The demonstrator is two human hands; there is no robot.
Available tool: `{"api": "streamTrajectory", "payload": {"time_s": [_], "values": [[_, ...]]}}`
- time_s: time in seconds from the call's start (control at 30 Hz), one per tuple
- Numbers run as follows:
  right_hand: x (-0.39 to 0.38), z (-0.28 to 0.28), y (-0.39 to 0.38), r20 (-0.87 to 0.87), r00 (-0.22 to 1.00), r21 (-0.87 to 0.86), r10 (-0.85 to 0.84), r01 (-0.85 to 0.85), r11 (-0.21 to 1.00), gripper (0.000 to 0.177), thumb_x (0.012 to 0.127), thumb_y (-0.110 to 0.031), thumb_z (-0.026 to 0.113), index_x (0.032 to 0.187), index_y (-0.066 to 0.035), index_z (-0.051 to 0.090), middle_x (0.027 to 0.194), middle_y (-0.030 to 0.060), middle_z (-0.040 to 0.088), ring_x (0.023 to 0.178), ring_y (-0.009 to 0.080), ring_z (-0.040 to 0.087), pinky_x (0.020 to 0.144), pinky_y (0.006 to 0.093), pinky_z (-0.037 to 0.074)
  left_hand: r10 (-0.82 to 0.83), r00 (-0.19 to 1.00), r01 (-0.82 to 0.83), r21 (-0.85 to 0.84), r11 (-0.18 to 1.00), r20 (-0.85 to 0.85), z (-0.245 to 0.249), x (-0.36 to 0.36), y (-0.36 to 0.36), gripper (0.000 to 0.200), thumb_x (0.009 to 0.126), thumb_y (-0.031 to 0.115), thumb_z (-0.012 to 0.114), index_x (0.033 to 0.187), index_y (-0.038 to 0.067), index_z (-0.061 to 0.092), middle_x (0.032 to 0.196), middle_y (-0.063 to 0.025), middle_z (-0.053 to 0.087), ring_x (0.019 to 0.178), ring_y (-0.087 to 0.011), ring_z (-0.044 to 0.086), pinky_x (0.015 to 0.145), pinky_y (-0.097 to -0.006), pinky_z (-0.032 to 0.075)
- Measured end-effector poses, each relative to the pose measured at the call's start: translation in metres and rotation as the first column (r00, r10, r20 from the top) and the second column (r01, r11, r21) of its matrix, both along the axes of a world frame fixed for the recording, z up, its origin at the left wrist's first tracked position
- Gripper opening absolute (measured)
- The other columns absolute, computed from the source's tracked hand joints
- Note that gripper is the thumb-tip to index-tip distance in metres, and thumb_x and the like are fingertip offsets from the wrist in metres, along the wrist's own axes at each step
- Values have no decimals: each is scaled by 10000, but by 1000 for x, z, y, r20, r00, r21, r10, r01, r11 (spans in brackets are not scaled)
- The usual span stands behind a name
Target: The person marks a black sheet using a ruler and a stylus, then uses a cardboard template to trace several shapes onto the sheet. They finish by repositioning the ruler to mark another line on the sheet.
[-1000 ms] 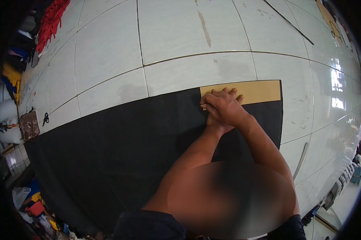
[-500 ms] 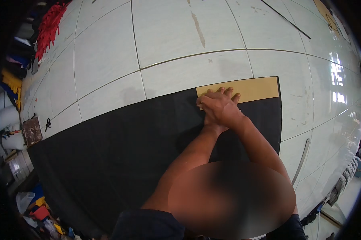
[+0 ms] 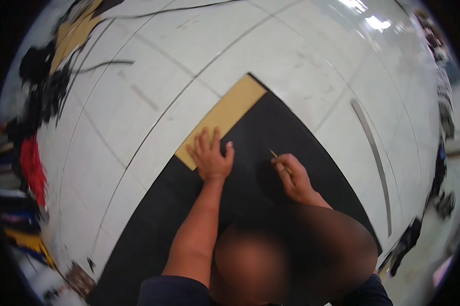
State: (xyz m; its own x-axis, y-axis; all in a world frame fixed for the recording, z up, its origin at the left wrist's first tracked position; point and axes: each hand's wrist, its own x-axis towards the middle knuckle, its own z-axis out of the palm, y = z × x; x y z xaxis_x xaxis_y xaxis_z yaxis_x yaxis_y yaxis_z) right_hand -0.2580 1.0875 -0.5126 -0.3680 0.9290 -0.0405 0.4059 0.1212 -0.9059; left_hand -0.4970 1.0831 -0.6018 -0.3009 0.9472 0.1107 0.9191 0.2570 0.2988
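Observation:
My left hand [image 3: 212, 160] lies flat with its fingers spread, the fingertips on a tan rectangular strip of card [image 3: 235, 107] and the palm over black sheet material [image 3: 258, 125]. The strip sits along the edge of the black sheet, its far end at the sheet's corner. To the right, my right hand [image 3: 295, 178] is closed round a slim yellowish pencil [image 3: 274, 153], its pointed end facing away from me. The pencil appears held just above the black sheet; whether it touches cannot be seen.
White floor tiles [image 3: 153, 102] surround the sheet. A long grey strip [image 3: 374, 153] lies on the right. At the left are red material [image 3: 32, 168], dark tangled items [image 3: 46, 86] and tan pieces [image 3: 74, 33]. A brown block [image 3: 79, 279] and small scissors [image 3: 91, 263] are at lower left.
My hands, one over the other before, are now apart. The left stays on the tan strip; the right has moved right and now shows the pencil. The camera view has turned.

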Motion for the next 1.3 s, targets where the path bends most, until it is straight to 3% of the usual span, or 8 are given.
{"api": "streamTrajectory", "payload": {"time_s": [0.37, 0.7, 0.93, 1.07, 1.13, 1.2, 1.23, 1.3], "values": [[198, 89, -167, 630, 775, -26, 57, -53, 998, 178, 993, -236, 597, 1061, -71, 612, 1009, 137, 626, 910, 356, 652, 747, 455, 525, -86, 967, 91, 12, 996, -238, -24, -11, 4, 594, 987, 504, 514, 1492, 194, 481, 1518, -153, 454, 1404, -355, 398, 1108, -630, 280], [344, 136, -542, 763, 477, 21, -436, 657, 754, 191, 1016, -238, 558, 1097, -78, 622, 1047, 146, 632, 982, 356, 643, 828, 450, 525, -186, 933, 131, -193, 972, -309, 0, 16, -3, 676, 959, 641, 476, 1425, 160, 565, 1425, -227, 525, 1278, -396, 539, 1043, -543, 429], [292, 25, -663, 599, 393, 39, -697, 856, 516, 248, 1023, -268, 530, 1092, -62, 649, 1202, 153, 641, 1140, 352, 608, 998, 480, 448, -901, 434, 720, -598, 352, -7, 64, 241, -101, 922, 876, 744, 529, 1462, 34, 481, 1520, -302, 380, 1459, -451, 286, 1183, -519, 276], [253, -57, -625, 535, 226, 471, -814, 720, 510, 224, 984, -253, 537, 1068, -81, 653, 1307, 279, 523, 1256, 444, 478, 1078, 548, 347, -971, 120, 679, -730, -72, 207, 57, 369, -176, 1010, 877, 719, 561, 1461, -91, 413, 1478, -378, 384, 1471, -469, 252, 1204, -428, 265], [230, -46, -609, 385, 483, 323, -786, 727, 606, 215, 964, -228, 527, 1058, -78, 649, 1282, 311, 500, 1211, 458, 476, 1081, 561, 338, -982, 92, 724, -688, -49, 167, 66, 418, -238, 980, 887, 689, 572, 1454, -95, 416, 1435, -385, 418, 1429, -484, 318, 1174, -438, 318], [188, -54, -605, 147, 940, 155, -309, 287, 945, 162, 973, -221, 516, 973, -102, 625, 1060, 194, 622, 976, 348, 610, 928, 513, 451, -988, 68, 796, -604, -32, 141, 69, 441, -281, 906, 900, 630, 594, 1449, -73, 435, 1362, -367, 476, 1350, -491, 414, 1120, -453, 387], [152, -46, -616, -225, 897, -132, -381, 360, 924, 144, 957, -248, 629, 929, -109, 653, 912, 101, 656, 853, 299, 638, 767, 422, 517, -986, 53, 842, -538, -40, 156, 65, 454, -296, 859, 907, 592, 608, 1443, -61, 450, 1316, -354, 507, 1302, -487, 468, 1088, -460, 421], [134, -28, -627, -249, 917, 15, -311, 325, 946, 166, 1016, -246, 533, 955, -112, 609, 928, 128, 637, 816, 325, 640, 779, 476, 498, -953, 63, 904, -423, -71, 296, 48, 465, -314, 662, 913, 422, 667, 1406, 6, 521, 1322, -278, 514, 1203, -434, 550, 1027, -458, 465]]}}
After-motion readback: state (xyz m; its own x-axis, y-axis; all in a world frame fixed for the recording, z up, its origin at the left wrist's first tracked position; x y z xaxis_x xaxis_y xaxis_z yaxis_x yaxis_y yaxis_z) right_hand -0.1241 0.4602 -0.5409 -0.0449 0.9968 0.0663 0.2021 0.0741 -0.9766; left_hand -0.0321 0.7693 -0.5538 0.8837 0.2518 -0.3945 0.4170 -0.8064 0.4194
